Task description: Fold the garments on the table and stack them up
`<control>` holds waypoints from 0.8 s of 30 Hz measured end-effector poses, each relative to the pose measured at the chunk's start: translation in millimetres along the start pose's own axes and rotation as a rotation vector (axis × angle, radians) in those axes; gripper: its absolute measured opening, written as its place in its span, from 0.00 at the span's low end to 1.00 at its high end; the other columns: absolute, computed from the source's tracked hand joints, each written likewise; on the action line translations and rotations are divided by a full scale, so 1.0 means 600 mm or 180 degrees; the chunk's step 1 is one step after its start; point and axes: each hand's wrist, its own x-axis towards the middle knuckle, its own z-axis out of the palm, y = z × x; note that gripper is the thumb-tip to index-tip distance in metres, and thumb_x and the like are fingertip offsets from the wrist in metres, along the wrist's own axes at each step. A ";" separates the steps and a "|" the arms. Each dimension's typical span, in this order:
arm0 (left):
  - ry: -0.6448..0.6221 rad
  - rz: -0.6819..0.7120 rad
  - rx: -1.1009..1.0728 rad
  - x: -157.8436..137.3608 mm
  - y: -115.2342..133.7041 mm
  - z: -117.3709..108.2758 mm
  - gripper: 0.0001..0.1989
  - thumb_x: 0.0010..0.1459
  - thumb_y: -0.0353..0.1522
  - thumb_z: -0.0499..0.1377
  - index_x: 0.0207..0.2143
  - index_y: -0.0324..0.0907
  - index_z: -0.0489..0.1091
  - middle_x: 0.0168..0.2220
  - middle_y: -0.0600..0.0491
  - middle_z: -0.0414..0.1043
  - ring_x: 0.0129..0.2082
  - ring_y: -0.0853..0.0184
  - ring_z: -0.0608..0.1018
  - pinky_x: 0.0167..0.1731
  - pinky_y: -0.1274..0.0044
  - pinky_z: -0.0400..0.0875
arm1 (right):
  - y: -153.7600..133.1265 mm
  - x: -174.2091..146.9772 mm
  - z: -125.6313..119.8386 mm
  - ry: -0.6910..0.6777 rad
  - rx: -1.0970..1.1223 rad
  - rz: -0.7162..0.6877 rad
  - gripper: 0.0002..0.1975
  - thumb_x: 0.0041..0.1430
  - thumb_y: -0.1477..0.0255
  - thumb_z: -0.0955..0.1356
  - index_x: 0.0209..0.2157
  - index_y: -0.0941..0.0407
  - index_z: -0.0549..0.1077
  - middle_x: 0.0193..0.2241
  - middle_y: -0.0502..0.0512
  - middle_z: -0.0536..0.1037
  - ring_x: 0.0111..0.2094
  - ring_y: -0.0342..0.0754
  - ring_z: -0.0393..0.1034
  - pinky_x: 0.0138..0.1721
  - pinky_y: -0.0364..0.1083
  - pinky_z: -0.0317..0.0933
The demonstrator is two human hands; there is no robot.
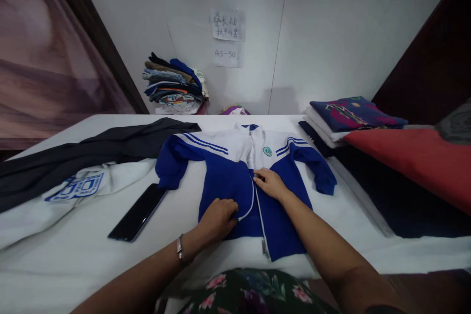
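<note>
A blue and white zip jacket [224, 176] lies front up on the white table, collar away from me and sleeves out to the sides. Its front is partly parted along the pale zip, and a green round badge [267, 151] sits on the white chest. My left hand [219, 217], with a bracelet at the wrist, is closed on the lower front panel near its curved zip edge. Higher up, my right hand [271, 184] pinches the jacket front beside the zip. The fingertips of both hands are partly hidden.
Left of the jacket are a black phone [138, 213] and dark trousers-like cloth [99, 144] over a white printed garment [121, 176]. Folded clothes [356, 114] and a red garment [408, 157] lie at right. A clothes stack [176, 83] stands by the wall.
</note>
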 end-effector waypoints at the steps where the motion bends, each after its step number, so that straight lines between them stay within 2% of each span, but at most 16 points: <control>1: 0.0030 -0.0040 -0.0071 0.002 -0.002 -0.002 0.07 0.51 0.24 0.55 0.31 0.42 0.69 0.34 0.52 0.75 0.36 0.63 0.75 0.38 0.71 0.61 | -0.009 -0.004 -0.004 -0.0080 -0.0205 0.0076 0.17 0.62 0.64 0.65 0.51 0.55 0.73 0.43 0.56 0.77 0.45 0.49 0.71 0.46 0.45 0.62; 4: 0.0355 -0.0299 -0.0597 0.004 -0.009 -0.015 0.06 0.56 0.28 0.53 0.29 0.43 0.68 0.31 0.53 0.74 0.33 0.65 0.75 0.35 0.73 0.63 | -0.032 -0.010 -0.011 -0.0307 -0.0740 0.0397 0.20 0.61 0.59 0.65 0.50 0.56 0.71 0.46 0.60 0.75 0.47 0.52 0.70 0.45 0.46 0.62; 6: 0.0934 -0.0648 -0.1213 0.002 -0.015 -0.032 0.10 0.60 0.35 0.51 0.29 0.44 0.68 0.30 0.54 0.73 0.30 0.65 0.74 0.32 0.74 0.64 | -0.041 -0.010 -0.013 -0.0491 -0.0978 0.0570 0.17 0.62 0.60 0.65 0.47 0.56 0.72 0.45 0.60 0.75 0.47 0.53 0.71 0.45 0.47 0.62; 8: 0.1757 -0.0923 -0.1765 -0.003 -0.017 -0.056 0.13 0.61 0.41 0.51 0.32 0.44 0.69 0.30 0.54 0.73 0.31 0.65 0.74 0.32 0.75 0.66 | -0.045 -0.009 -0.015 -0.0608 -0.1100 0.0652 0.13 0.63 0.64 0.64 0.45 0.55 0.72 0.45 0.60 0.77 0.47 0.53 0.72 0.44 0.47 0.62; 10: 0.2474 -0.0958 -0.2038 -0.011 -0.012 -0.079 0.14 0.60 0.44 0.52 0.34 0.44 0.70 0.31 0.55 0.73 0.32 0.65 0.74 0.33 0.75 0.67 | -0.045 -0.007 -0.016 -0.0651 -0.1146 0.0688 0.12 0.63 0.68 0.63 0.44 0.55 0.72 0.44 0.61 0.78 0.46 0.54 0.73 0.42 0.47 0.62; 12: 0.2745 -0.0784 -0.2030 -0.017 0.002 -0.090 0.14 0.60 0.43 0.52 0.35 0.44 0.71 0.30 0.54 0.73 0.31 0.66 0.73 0.33 0.75 0.68 | -0.043 -0.005 -0.015 -0.0651 -0.1158 0.0703 0.12 0.63 0.71 0.62 0.43 0.56 0.73 0.43 0.63 0.79 0.44 0.55 0.74 0.41 0.47 0.62; 14: 0.2568 -0.0444 -0.1831 -0.020 0.019 -0.082 0.12 0.61 0.40 0.52 0.34 0.44 0.71 0.32 0.53 0.73 0.33 0.66 0.74 0.36 0.74 0.69 | -0.041 -0.004 -0.014 -0.0644 -0.1162 0.0682 0.13 0.63 0.72 0.61 0.43 0.57 0.74 0.42 0.64 0.79 0.44 0.55 0.75 0.40 0.48 0.62; 15: 0.2344 -0.0210 -0.1692 -0.020 0.028 -0.070 0.10 0.61 0.38 0.52 0.33 0.44 0.71 0.35 0.52 0.74 0.35 0.66 0.75 0.38 0.73 0.70 | -0.041 -0.004 -0.014 -0.0637 -0.1158 0.0664 0.13 0.63 0.72 0.60 0.43 0.57 0.74 0.41 0.65 0.79 0.43 0.56 0.75 0.40 0.48 0.62; 18: 0.1311 0.0552 -0.1182 -0.014 0.043 -0.017 0.05 0.57 0.30 0.54 0.32 0.43 0.70 0.43 0.49 0.75 0.44 0.64 0.75 0.47 0.71 0.69 | -0.039 -0.003 -0.012 -0.0600 -0.1124 0.0612 0.13 0.63 0.71 0.60 0.43 0.57 0.74 0.42 0.65 0.80 0.43 0.57 0.75 0.39 0.48 0.62; 20: 0.0667 0.0876 -0.0916 -0.011 0.045 0.017 0.06 0.54 0.25 0.54 0.32 0.43 0.69 0.45 0.49 0.75 0.48 0.64 0.75 0.51 0.70 0.67 | -0.039 -0.003 -0.012 -0.0564 -0.1093 0.0626 0.13 0.63 0.71 0.60 0.42 0.56 0.75 0.42 0.64 0.80 0.43 0.56 0.75 0.39 0.47 0.62; 22: 0.0411 0.0939 -0.0833 -0.010 0.044 0.039 0.07 0.52 0.23 0.54 0.31 0.43 0.69 0.45 0.49 0.75 0.49 0.64 0.74 0.52 0.70 0.67 | -0.037 -0.002 -0.014 -0.0523 -0.1056 0.0669 0.12 0.62 0.72 0.61 0.41 0.55 0.75 0.41 0.62 0.80 0.43 0.55 0.75 0.39 0.46 0.61; 24: 0.0469 0.0848 -0.0966 -0.011 0.043 0.044 0.08 0.52 0.23 0.54 0.30 0.43 0.68 0.45 0.49 0.75 0.49 0.65 0.74 0.52 0.71 0.66 | -0.032 -0.001 -0.017 -0.0480 -0.1008 0.0722 0.12 0.62 0.73 0.61 0.40 0.55 0.75 0.40 0.61 0.80 0.42 0.53 0.75 0.39 0.45 0.60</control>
